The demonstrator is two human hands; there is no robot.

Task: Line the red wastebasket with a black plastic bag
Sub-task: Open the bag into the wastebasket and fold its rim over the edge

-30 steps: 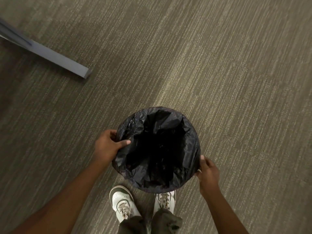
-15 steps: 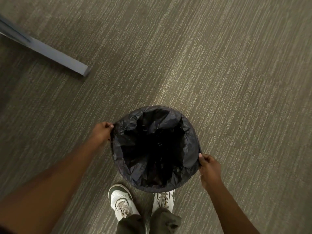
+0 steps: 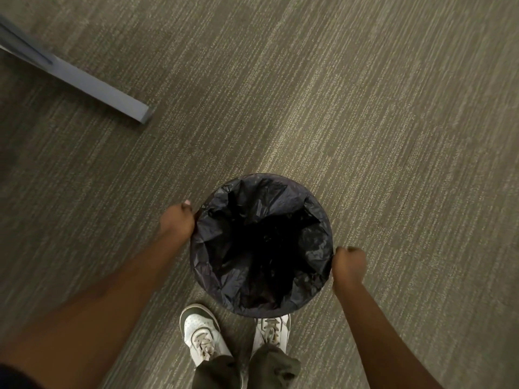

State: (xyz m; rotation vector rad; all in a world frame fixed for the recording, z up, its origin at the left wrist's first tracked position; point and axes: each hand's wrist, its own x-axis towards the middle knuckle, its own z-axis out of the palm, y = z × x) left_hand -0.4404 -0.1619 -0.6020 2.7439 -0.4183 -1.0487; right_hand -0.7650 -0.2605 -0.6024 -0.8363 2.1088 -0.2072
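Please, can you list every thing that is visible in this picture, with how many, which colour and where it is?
plastic bag: one, black, opened inside the wastebasket, edge folded over the whole rim; no red of the basket shows
carpet: one, grey-green, striped, covers the floor
bar: one, grey-blue, upper left on the carpet
shoes: two, white, below the bag
trousers: dark olive, bottom edge
left hand: closed at the bag's left edge
right hand: closed at the bag's right edge

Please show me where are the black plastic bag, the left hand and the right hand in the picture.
black plastic bag (image 3: 283,192): head view, on the folded edge at the far rim.
left hand (image 3: 177,221): head view, on the back of the hand.
right hand (image 3: 349,263): head view, on the back of the closed hand.
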